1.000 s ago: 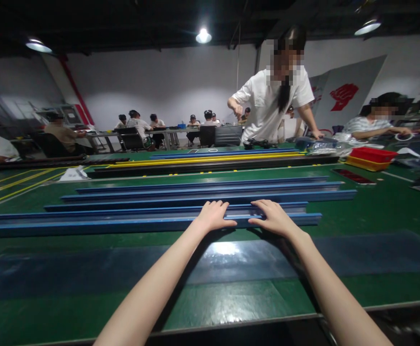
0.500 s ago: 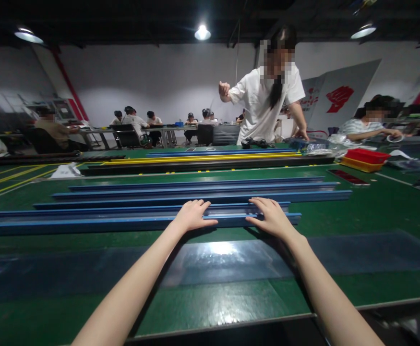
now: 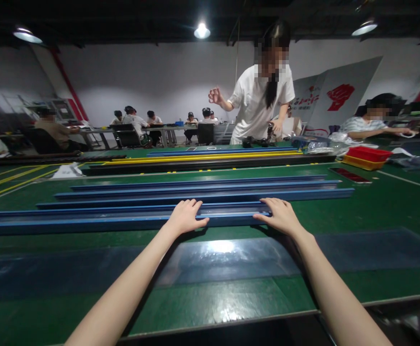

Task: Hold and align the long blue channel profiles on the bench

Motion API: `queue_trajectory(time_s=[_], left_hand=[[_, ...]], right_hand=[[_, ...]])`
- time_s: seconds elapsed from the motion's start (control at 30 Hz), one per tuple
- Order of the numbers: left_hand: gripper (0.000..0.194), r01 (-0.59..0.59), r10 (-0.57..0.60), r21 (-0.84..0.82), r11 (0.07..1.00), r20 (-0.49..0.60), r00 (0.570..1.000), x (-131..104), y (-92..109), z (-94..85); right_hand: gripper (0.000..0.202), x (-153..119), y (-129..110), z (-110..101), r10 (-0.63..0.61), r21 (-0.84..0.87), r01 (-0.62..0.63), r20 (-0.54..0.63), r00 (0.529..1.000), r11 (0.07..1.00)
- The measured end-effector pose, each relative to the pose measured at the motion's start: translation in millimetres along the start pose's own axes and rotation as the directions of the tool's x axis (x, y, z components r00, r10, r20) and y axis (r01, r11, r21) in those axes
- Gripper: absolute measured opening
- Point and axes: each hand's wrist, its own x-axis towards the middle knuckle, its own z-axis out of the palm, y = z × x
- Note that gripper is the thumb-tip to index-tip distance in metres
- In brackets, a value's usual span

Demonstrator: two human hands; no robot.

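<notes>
A long blue channel strip [image 3: 231, 220] lies across the green table before me, its raised edges running left to right. My left hand [image 3: 185, 217] spans it from above, fingers over the far edge and thumb along the near edge. Closer to its right end, my right hand [image 3: 281, 216] grips it the same way, thumb on the near edge and fingertips on the far one. The hand hides that end. Between me and the strip, a clear plastic sheet [image 3: 231, 262] lies flat, shining under the lamp.
More blue strips [image 3: 210, 194] lie parallel just beyond. Farther back are yellow and black strips [image 3: 202, 159], a folded white card [image 3: 66, 171], a phone [image 3: 350, 175] and a red tray [image 3: 367, 154]. A co-worker [image 3: 263, 101] stands across the table; others sit around.
My hands have moved apart, left hand leftward and right hand rightward. The strip's right end no longer shows past my right hand. The standing co-worker has shifted left, both hands with them.
</notes>
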Motion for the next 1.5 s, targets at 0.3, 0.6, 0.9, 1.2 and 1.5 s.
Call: queue_trajectory(time_s=[0.3,0.6,0.9,1.2,1.5], left_hand=[[0.056,-0.036,0.035,-0.018,0.999,-0.061,0.998,8.6,25.9,3.1],[0.055,-0.057,0.056,-0.01,0.998,-0.09,0.994,12.1,21.9,5.9],[0.051,-0.091,0.089,-0.02,0.996,-0.099,0.991,13.4,18.5,6.7],[0.05,-0.059,0.062,0.035,0.998,-0.087,0.994,10.6,-3.1,10.4],[0.054,0.014,-0.013,0.06,0.998,-0.032,0.999,3.0,-9.1,3.8]], right_hand=[[0.063,-1.5,0.3,1.8,-0.003,-0.022,0.003,0.004,1.0,1.0],[0.064,-1.9,0.5,2.3,-0.015,-0.049,0.016,0.007,1.0,0.999],[0.063,1.0,-1.7,2.4,-0.01,-0.045,0.01,0.01,1.0,0.999],[0.064,6.3,-24.1,4.5,-0.054,-0.095,0.058,0.047,0.997,0.994],[0.067,11.3,-46.7,2.2,-0.063,-0.125,0.074,0.09,0.994,0.989]])
